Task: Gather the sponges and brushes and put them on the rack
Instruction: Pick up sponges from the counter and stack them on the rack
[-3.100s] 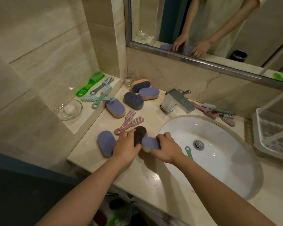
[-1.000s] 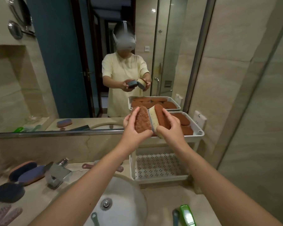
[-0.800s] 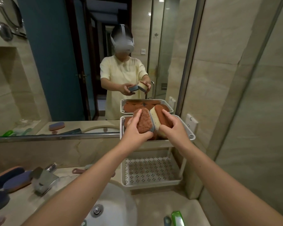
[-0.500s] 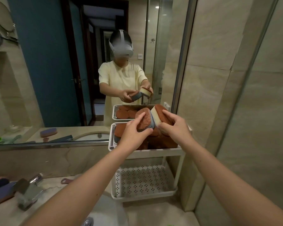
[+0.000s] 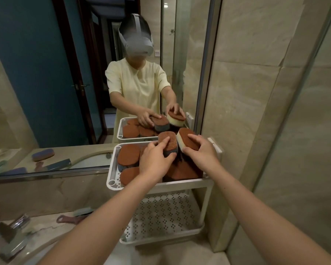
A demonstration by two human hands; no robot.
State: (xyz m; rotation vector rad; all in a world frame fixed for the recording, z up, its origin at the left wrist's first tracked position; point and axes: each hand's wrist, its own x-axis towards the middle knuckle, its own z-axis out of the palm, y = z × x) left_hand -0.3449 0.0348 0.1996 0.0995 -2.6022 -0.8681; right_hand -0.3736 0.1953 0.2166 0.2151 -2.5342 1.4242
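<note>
Grey sponge [image 5: 170, 150] gripped in left hand [image 5: 155, 159], yellow sponge [image 5: 180, 142] in right hand [image 5: 201, 153], over rack [image 5: 111, 175]

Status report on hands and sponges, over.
Left hand grips grey-backed sponge; right hand grips yellow-backed sponge. Both at rack's top tray, crowded with other sponges.

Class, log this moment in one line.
left hand grips grey sponge | right hand grips yellow sponge | over rack top tier
</note>
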